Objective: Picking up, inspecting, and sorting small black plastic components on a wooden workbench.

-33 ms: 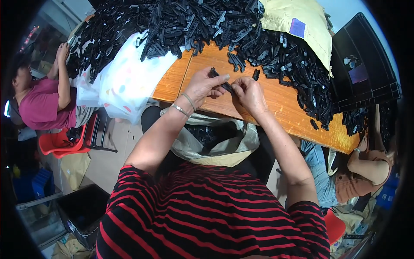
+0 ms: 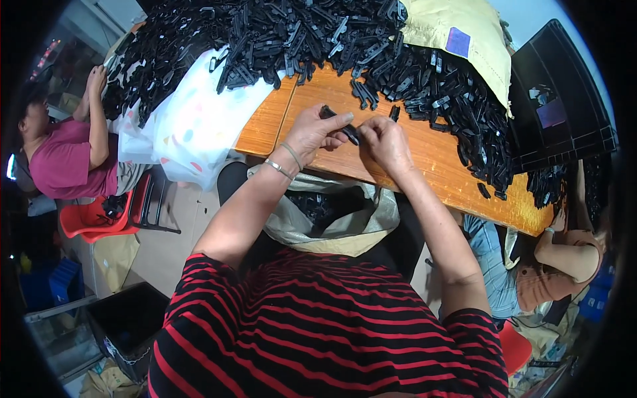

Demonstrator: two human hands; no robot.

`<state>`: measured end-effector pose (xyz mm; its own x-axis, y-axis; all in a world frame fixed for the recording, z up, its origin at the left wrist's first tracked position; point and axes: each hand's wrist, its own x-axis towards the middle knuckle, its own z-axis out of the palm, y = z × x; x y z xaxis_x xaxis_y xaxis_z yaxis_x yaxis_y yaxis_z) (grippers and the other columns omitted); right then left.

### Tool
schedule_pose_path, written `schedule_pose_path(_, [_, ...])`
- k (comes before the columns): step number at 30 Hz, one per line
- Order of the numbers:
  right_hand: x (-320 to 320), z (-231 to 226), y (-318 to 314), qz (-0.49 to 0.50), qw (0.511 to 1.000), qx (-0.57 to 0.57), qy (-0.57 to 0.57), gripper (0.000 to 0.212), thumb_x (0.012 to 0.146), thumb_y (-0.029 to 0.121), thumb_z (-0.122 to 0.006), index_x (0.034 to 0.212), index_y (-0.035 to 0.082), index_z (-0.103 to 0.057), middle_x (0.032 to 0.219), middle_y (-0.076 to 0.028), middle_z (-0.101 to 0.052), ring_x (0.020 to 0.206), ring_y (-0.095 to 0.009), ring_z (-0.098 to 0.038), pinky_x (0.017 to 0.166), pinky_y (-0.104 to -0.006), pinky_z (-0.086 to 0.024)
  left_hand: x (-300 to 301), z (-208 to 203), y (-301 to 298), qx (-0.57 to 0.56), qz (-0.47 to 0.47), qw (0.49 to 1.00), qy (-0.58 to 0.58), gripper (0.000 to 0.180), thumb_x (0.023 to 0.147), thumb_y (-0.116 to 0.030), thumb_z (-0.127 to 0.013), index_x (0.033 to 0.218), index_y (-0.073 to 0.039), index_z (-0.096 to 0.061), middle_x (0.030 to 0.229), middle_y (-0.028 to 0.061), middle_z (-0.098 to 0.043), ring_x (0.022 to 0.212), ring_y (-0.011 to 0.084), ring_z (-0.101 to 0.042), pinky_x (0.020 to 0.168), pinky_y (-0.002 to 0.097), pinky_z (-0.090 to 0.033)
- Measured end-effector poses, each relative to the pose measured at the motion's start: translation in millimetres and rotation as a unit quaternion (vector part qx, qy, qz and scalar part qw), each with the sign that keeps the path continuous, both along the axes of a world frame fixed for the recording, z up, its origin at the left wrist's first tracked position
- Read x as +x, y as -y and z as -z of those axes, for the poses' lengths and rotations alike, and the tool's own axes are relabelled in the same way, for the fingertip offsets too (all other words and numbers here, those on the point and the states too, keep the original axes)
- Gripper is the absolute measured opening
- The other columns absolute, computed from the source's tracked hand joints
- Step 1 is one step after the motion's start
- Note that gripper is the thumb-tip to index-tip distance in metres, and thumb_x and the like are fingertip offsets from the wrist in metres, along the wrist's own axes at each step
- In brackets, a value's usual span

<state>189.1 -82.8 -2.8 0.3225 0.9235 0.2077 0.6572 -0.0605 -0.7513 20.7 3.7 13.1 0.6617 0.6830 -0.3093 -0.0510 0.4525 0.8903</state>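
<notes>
My left hand (image 2: 315, 134) grips a slim black plastic part (image 2: 345, 129), thumb along its top and fingers curled beneath. The part slants down to the right, over the wooden table's (image 2: 418, 156) near edge. Close to its lower end is my right hand (image 2: 387, 142), with thumb and fingertips pinched together. Whatever those fingertips may hold is hidden. Just beyond the right hand lies a small loose black part (image 2: 395, 114). Below both hands, an opened woven sack (image 2: 358, 242) rests at my lap with dark pieces inside.
A big heap of black plastic parts (image 2: 285, 43) covers the table's far side. White plastic sheeting (image 2: 192, 126) hangs at left; a yellowish sack (image 2: 431, 23) and black crate (image 2: 561, 99) stand at right. People sit on both sides. A dark bin (image 2: 129, 322) is at lower left.
The fingertips of my right hand have drawn slightly off the black part's lower end, which now shows more. My left hand keeps its grip in nearly the same place.
</notes>
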Motion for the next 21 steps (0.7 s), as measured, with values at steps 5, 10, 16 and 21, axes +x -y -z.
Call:
schedule_pose_path(5, [-10.1, -29.9, 13.7, -0.022, 0.962, 0.038, -0.269, 0.015, 0.091, 0.013, -0.059, 0.09, -0.002, -0.063, 0.065, -0.004, -0.062, 0.054, -0.01, -0.058, 0.048, -0.0253, -0.046, 12.7, -4.2, 12.5, -0.014, -0.038, 0.999, 0.012, 0.022, 0.084, -0.021, -0.07, 0.082, -0.007, -0.052, 0.067, 0.0058, -0.063, 0.054, 0.0106, -0.061, 0.045, 0.0195, -0.046])
schedule_pose_path(10, [-3.0, -36.1, 17.7, -0.022, 0.969, -0.035, -0.243, 0.016, 0.092, 0.015, -0.058, 0.092, -0.001, -0.061, 0.071, -0.001, -0.06, 0.053, -0.007, -0.054, 0.046, -0.0201, -0.042, 14.5, -22.0, 4.0, 0.06, 0.047, 0.995, -0.063, 0.023, 0.084, -0.023, -0.07, 0.084, -0.007, -0.053, 0.064, 0.0036, -0.062, 0.05, 0.0084, -0.059, 0.044, 0.0195, -0.046])
schedule_pose_path(16, [14.0, -28.0, 26.8, 0.07, 0.879, 0.026, -0.471, 0.012, 0.091, 0.013, -0.059, 0.092, 0.001, -0.061, 0.073, -0.005, -0.061, 0.051, -0.008, -0.052, 0.048, -0.0223, -0.044, 10.1, -12.0, -13.1, 0.153, 0.056, 0.986, -0.023, 0.028, 0.085, -0.018, -0.067, 0.108, -0.004, -0.057, 0.091, 0.0055, -0.06, 0.077, 0.0119, -0.061, 0.063, 0.0239, -0.051])
schedule_pose_path(21, [18.9, -24.1, 40.6, 0.085, 0.866, 0.017, -0.492, 0.013, 0.091, 0.012, -0.058, 0.095, -0.001, -0.059, 0.074, -0.006, -0.062, 0.051, -0.008, -0.053, 0.047, -0.0215, -0.047, 5.7, 1.9, -3.8, 0.668, 0.083, 0.715, -0.191, 0.027, 0.074, -0.009, -0.069, 0.1, -0.007, -0.062, 0.1, 0.011, -0.054, 0.093, 0.0279, -0.055, 0.084, 0.0372, -0.046])
